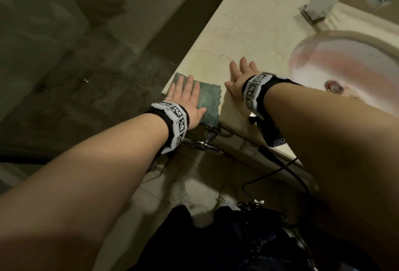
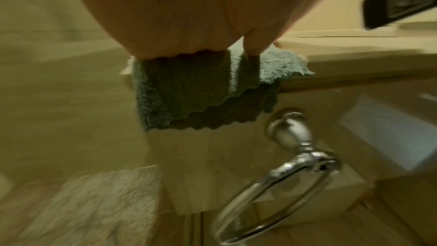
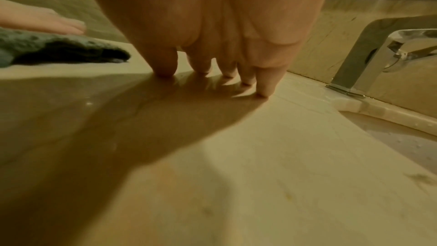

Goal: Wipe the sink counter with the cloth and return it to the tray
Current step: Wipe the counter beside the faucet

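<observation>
A folded teal cloth (image 1: 208,102) lies at the near left corner of the pale marble counter (image 1: 248,33). Part of the cloth (image 2: 189,96) hangs over the counter's front edge. My left hand (image 1: 185,95) lies flat on it with straight fingers pressing down. My right hand (image 1: 239,76) rests flat on the bare counter just right of the cloth, fingertips (image 3: 165,70) touching the marble. In the right wrist view the cloth (image 3: 59,50) shows at the left under the other hand. No tray is in view.
An oval sink basin (image 1: 349,72) with a drain sits right of my right hand. A chrome faucet (image 1: 323,0) stands at the back. A chrome towel ring (image 2: 283,184) hangs below the counter's front edge. The counter ends at the left over the floor.
</observation>
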{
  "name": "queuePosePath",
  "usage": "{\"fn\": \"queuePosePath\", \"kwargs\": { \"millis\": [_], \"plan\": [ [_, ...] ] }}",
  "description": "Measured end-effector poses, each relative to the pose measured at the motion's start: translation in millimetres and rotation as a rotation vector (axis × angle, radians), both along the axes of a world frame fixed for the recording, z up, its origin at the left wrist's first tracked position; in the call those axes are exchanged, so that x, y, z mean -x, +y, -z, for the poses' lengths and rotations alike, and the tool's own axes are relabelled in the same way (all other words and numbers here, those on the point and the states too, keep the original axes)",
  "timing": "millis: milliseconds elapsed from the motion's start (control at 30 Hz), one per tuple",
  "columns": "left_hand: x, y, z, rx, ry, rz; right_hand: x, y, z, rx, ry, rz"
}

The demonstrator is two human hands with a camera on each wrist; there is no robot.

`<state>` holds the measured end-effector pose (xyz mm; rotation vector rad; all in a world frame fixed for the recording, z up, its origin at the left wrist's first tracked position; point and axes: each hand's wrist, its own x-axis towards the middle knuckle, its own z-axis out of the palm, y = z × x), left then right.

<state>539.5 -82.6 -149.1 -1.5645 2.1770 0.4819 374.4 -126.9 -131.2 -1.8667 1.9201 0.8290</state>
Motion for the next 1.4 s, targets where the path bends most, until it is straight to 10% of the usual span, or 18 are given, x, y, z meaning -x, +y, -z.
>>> {"fn": "queuePosePath", "kwargs": {
  "millis": [867,1400],
  "plan": [
    [23.0,-96.3,1.3,0.048,-0.004,0.035,16.8,-25.6,-5.9,-0.114,0.180,-0.177],
    [-18.9,-18.7,6.8,0.021,0.005,-0.053,3.3,-18.7,-9.7,-0.061,0.119,-0.073]
  ]
}}
